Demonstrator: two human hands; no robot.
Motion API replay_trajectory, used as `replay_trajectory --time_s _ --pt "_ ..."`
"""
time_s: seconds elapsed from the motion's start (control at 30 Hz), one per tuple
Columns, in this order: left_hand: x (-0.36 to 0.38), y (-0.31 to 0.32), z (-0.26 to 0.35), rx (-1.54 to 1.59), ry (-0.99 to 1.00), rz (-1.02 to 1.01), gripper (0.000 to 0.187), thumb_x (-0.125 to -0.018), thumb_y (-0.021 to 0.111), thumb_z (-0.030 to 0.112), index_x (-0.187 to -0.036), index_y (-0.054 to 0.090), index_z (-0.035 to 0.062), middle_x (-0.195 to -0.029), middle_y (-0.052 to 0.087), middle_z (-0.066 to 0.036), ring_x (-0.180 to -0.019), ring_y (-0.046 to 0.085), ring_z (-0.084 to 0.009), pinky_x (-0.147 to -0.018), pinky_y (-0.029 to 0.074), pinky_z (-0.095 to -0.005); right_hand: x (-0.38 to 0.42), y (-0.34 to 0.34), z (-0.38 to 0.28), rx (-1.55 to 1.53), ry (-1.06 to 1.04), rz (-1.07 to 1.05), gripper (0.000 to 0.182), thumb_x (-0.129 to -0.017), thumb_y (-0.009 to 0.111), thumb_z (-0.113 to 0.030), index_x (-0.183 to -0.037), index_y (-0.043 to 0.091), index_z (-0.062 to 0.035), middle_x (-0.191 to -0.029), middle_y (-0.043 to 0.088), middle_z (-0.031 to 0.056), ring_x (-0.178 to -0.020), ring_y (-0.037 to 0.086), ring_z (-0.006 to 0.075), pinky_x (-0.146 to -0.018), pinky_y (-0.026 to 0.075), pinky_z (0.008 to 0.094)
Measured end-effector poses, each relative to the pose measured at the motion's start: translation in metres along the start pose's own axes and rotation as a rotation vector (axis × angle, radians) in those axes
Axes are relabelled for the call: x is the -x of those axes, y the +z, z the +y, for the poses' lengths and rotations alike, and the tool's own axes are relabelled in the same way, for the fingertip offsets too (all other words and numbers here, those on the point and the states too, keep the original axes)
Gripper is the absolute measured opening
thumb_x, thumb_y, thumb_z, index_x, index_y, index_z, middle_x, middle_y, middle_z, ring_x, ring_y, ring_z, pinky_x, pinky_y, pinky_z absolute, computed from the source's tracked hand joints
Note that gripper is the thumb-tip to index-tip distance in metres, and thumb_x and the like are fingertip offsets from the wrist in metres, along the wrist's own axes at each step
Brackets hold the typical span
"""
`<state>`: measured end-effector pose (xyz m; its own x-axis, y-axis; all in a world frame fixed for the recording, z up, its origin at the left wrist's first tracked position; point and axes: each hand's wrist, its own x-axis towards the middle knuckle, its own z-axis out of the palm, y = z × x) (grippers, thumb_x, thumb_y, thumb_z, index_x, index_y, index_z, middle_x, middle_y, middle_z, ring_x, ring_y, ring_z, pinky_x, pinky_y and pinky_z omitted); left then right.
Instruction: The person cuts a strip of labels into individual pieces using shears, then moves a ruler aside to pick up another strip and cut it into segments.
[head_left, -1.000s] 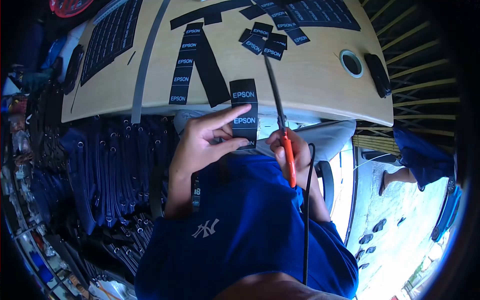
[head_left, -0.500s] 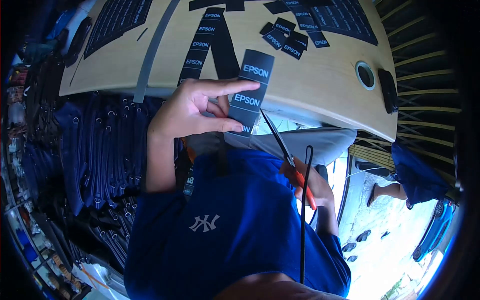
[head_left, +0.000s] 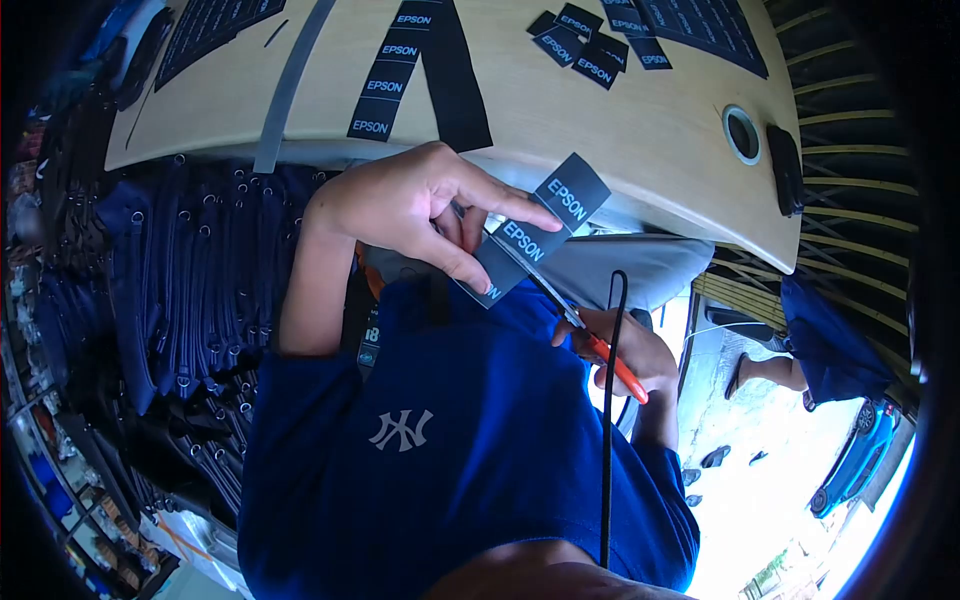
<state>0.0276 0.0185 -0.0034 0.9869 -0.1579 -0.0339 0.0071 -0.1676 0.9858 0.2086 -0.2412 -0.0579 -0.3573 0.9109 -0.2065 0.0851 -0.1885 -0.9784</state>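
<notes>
My left hand (head_left: 410, 205) pinches a short black strip of labels (head_left: 573, 190) printed EPSON in white, with the thumb low and the index finger across its upper part. The strip is tilted, held in the air in front of the table edge. In my right hand (head_left: 640, 352) is a pair of scissors with orange-red handles (head_left: 618, 368). Their blades lie across the strip between the middle and lowest labels, and the tips point toward my left fingers. Part of the right hand's fingers is hidden behind the handles.
On the wooden table (head_left: 640, 140) lie a longer EPSON strip (head_left: 385, 85), a plain black strip (head_left: 455, 90), a grey strap (head_left: 290, 90), several cut labels (head_left: 595, 60) and label sheets (head_left: 705, 35). Dark blue straps with metal rings (head_left: 210, 270) hang at the left.
The label strip has tilted to the right and moved lower with my left hand. The scissors' blades, beside the strip before, now cross it. The table has shifted slightly upward in view.
</notes>
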Motion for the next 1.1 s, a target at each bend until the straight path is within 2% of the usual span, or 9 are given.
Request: replay_trajectory --time_s 0.07,0.27,0.57,0.8,0.97,1.1 --pt "-0.003 0.001 -0.002 -0.001 0.034 -0.011 0.066 -0.065 0.082 0.004 -0.126 0.056 0.0047 -0.082 0.068 -0.01 -0.056 0.061 -0.0083 -0.05 0.049 -0.0188 0.0 0.002 0.009 0.035 -0.119 0.028 0.065 -0.075 0.064 -0.055 -0.103 0.056 0.0032 -0.081 0.056 0.0109 -0.068 0.058 0.0214 -0.061 0.044 0.0339" --pt "-0.006 0.002 -0.008 0.012 0.049 -0.008 0.065 -0.065 0.083 0.005 -0.125 0.057 0.0052 -0.092 0.069 -0.012 -0.057 0.061 -0.0088 -0.051 0.051 -0.0186 0.003 0.005 0.014 -0.037 0.003 0.022 0.066 -0.077 0.061 -0.058 -0.101 0.056 0.0034 -0.072 0.054 0.0058 -0.055 0.056 0.0167 -0.053 0.041 0.0295" --pt "-0.008 -0.002 -0.012 -0.007 -0.001 -0.054 0.066 -0.064 0.083 0.007 -0.125 0.057 0.0075 -0.094 0.069 -0.012 -0.057 0.061 -0.0092 -0.052 0.052 -0.0189 -0.001 -0.002 0.0 -0.04 0.003 -0.014 0.067 -0.078 0.06 -0.06 -0.096 0.057 0.0044 -0.079 0.055 0.0108 -0.062 0.055 0.0217 -0.059 0.042 0.0345" --pt "-0.008 -0.004 -0.013 -0.056 0.028 -0.054 0.066 -0.064 0.084 0.01 -0.125 0.057 0.0084 -0.081 0.069 -0.01 -0.055 0.061 -0.0086 -0.051 0.051 -0.0184 -0.003 -0.002 -0.007 -0.017 0.022 -0.018 0.059 -0.082 0.06 -0.055 -0.088 0.058 0.0037 -0.077 0.056 0.0108 -0.061 0.055 0.0229 -0.057 0.042 0.0337" --pt "-0.008 -0.004 -0.011 -0.069 0.022 -0.038 0.067 -0.064 0.084 0.013 -0.125 0.057 0.0088 -0.075 0.068 -0.007 -0.054 0.061 -0.008 -0.051 0.05 -0.0178 -0.004 0.003 -0.015 0.048 0.039 0.063 0.056 -0.088 0.055 -0.054 -0.077 0.058 0.0009 -0.065 0.054 0.0081 -0.054 0.052 0.0215 -0.051 0.04 0.033" --pt "-0.008 -0.005 -0.01 -0.082 0.015 -0.04 0.067 -0.064 0.084 0.012 -0.125 0.057 0.0091 -0.072 0.068 -0.007 -0.054 0.061 -0.0077 -0.05 0.048 -0.0171 -0.002 0.007 -0.011 0.11 0.075 0.1 0.056 -0.09 0.052 -0.053 -0.074 0.058 0.0003 -0.061 0.053 0.0079 -0.052 0.051 0.0211 -0.05 0.038 0.0342"
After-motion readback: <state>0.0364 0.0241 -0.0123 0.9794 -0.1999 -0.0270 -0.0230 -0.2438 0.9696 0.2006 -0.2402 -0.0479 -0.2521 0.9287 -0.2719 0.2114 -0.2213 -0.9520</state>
